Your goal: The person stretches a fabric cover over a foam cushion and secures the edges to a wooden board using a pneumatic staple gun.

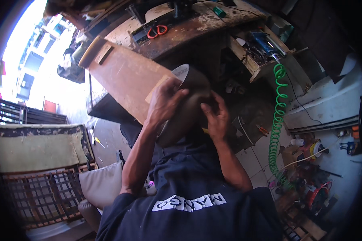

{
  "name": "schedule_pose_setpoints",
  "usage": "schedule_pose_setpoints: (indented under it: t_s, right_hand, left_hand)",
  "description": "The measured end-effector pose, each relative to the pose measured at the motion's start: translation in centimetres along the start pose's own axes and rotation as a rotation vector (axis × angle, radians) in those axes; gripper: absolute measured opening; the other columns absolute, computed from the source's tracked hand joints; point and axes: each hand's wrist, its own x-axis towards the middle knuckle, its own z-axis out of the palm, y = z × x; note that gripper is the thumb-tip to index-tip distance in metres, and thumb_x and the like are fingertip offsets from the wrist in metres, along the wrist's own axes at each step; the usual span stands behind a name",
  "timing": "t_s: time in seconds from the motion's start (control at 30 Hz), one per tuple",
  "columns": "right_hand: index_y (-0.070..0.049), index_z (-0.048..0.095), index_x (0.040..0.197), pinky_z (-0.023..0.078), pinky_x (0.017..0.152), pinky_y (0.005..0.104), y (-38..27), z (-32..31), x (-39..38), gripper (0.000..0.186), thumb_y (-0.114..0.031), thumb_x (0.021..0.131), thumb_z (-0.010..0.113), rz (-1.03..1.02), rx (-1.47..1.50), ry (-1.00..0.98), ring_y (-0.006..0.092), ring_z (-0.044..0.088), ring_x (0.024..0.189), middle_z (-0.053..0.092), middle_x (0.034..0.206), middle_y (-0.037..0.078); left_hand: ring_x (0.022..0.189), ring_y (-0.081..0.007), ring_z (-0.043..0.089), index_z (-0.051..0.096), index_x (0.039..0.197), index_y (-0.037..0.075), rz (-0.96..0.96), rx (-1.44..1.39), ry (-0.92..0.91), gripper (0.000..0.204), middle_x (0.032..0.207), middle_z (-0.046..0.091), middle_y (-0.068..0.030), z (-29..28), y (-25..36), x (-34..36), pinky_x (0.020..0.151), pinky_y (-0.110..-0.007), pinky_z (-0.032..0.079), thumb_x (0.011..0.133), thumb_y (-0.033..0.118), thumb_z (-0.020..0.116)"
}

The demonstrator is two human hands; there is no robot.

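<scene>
A dark brown, leather-like sheet (185, 116) is draped over my lap, one edge curled up to show a pale grey underside (182, 73). My left hand (164, 102) is closed on its left edge, the thumb lying over the dark face and the fingertips partly hidden. At the right edge, my right hand (216, 119) pinches the same sheet between thumb and fingers. Just beyond my left hand, a light brown wooden board (126, 76) slants away to the upper left, with a small wood strip on its far end.
Orange-handled scissors (157, 31) lie on the worn table (197, 29) ahead, near a dark machine (181, 10). On the right are an open drawer (251, 64) with tools and a coiled green hose (278, 116). A webbed seat frame (48, 197) stands at left.
</scene>
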Motion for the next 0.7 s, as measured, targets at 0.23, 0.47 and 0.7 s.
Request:
schedule_pose_setpoints:
  t_s: [0.23,0.47,0.7]
  right_hand:
    - [-0.005,0.063,0.137,0.049,0.108,0.0342,0.2,0.2,0.2,0.048,-0.01,0.093,0.079,-0.1,-0.18,0.01,0.0213,0.06,0.128,0.062,0.137,0.01]
    - [-0.007,0.066,0.133,0.045,0.114,0.0366,-0.9,-0.3,1.9,0.045,-0.004,0.089,0.077,-0.152,-0.176,-0.194,0.0265,0.055,0.137,0.058,0.146,0.011]
    - [-0.008,0.067,0.133,0.044,0.114,0.0366,-0.4,0.0,3.3,0.047,-0.001,0.088,0.075,-0.266,-0.17,-0.304,0.0254,0.053,0.138,0.057,0.145,0.012]
  left_hand:
    - [0.093,-0.0346,0.07,0.07,0.104,0.004,0.386,0.114,0.375,0.016,0.099,0.07,-0.0161,1.5,0.5,-2.4,0.083,-0.04,0.054,0.089,0.005,0.072]
    - [0.097,-0.0402,0.069,0.066,0.108,0.004,0.366,-0.049,0.053,0.015,0.103,0.071,-0.0187,0.0,2.7,-4.3,0.087,-0.046,0.053,0.093,0.005,0.065]
    - [0.104,-0.0396,0.071,0.059,0.116,0.004,0.214,-0.142,0.134,0.02,0.107,0.071,-0.0236,0.7,1.1,-4.0,0.091,-0.045,0.053,0.096,0.007,0.063]
